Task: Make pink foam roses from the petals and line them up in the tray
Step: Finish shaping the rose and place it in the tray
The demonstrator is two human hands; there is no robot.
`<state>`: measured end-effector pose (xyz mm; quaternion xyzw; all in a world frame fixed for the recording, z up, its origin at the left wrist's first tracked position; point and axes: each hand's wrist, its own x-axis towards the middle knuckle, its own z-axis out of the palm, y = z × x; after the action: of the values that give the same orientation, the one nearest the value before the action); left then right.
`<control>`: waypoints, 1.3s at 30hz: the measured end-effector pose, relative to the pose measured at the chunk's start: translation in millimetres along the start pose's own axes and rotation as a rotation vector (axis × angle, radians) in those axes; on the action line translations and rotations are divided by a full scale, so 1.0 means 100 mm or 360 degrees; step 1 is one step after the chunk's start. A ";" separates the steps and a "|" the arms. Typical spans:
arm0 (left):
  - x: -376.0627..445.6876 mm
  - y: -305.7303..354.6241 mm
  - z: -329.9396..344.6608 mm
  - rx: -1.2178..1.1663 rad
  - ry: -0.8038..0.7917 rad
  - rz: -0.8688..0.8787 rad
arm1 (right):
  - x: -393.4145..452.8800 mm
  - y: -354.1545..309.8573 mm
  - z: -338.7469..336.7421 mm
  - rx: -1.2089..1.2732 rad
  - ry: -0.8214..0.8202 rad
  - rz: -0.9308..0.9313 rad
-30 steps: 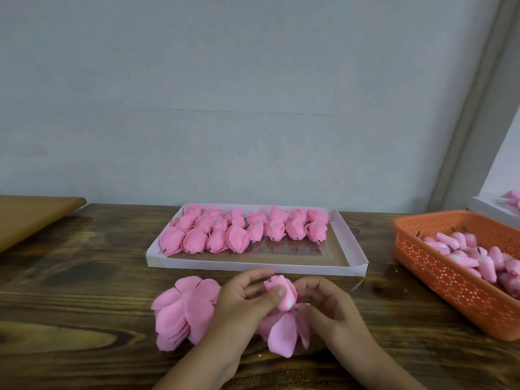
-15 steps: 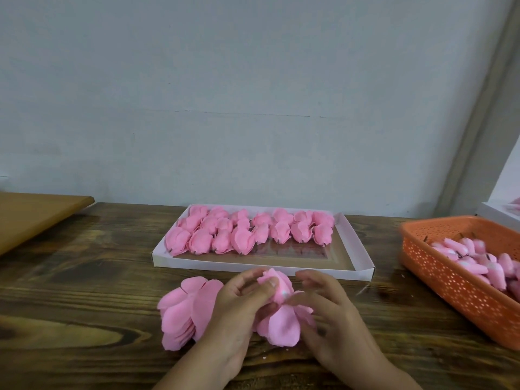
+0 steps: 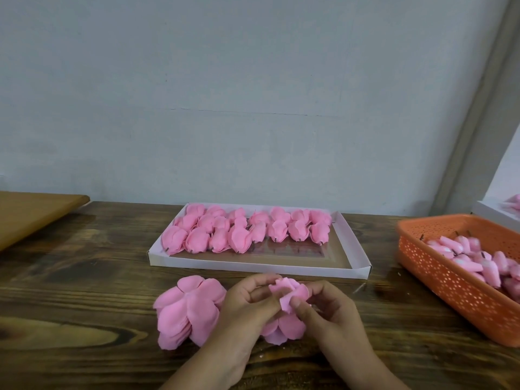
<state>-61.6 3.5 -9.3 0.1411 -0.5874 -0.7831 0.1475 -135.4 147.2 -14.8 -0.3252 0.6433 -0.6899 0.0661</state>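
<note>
Both hands work at the table's near edge. Left hand (image 3: 247, 302) curls round the half-made rose (image 3: 288, 294), thumb and fingers cupping its left side. Right hand (image 3: 323, 308) pinches a petal against the bud from the right, thumb tip on the foam. Rose sits between the two hands, just above the table (image 3: 84, 291), loose outer petals hanging below the grip.

Handling, as I judge it: foam looks very light, thin, soft; it bends and creases readily. Probably not slippery, but petals could spring open if pressure lets go. Best hold is low, at the base where the petals gather; squeezing the top would crush the shape.

Petal stack (image 3: 187, 311) lies flat just left of the left hand, touching or nearly touching it; cannot tell which. Tray (image 3: 357, 249) lies beyond the hands, white card, shallow walls. Finished roses (image 3: 244, 232) fill its far half in rows; the near half shows bare brown bottom.

Basket (image 3: 450, 280), orange and perforated, stands right, holding pink buds (image 3: 467, 257) on dark stems. Table is dark grained wood, slightly glossy. Board (image 3: 31, 212) at far left. Plain pale wall (image 3: 253, 94) behind.
</note>
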 end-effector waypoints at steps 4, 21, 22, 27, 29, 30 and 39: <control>-0.01 0.00 0.03 0.0029 0.0013 0.0038 | 0.00 0.02 0.00 0.0054 0.0006 0.0058; 0.04 -0.01 0.00 0.0044 -0.0035 0.0149 | 0.01 -0.08 -0.01 0.0287 -0.0073 0.0224; 0.03 0.00 0.01 0.0048 -0.0022 0.0145 | 0.01 -0.09 -0.01 0.0291 -0.0081 0.0227; 0.01 -0.02 0.03 -0.0022 0.0025 0.0153 | 0.01 -0.10 -0.01 0.0313 -0.0066 0.0239; 0.00 -0.01 0.03 -0.0011 0.0027 0.0168 | 0.01 -0.11 -0.01 0.0337 -0.0032 0.0230; 0.00 -0.01 0.03 -0.0005 0.0019 0.0163 | 0.01 -0.11 -0.01 0.0344 -0.0026 0.0224; 0.00 -0.01 0.02 -0.0075 -0.0054 0.0157 | 0.01 -0.10 -0.03 0.0367 -0.0051 0.0193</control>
<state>-62.0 5.6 -10.2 0.0952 -0.5775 -0.7907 0.1792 -134.8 150.8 -5.3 -0.2869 0.5770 -0.7488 0.1550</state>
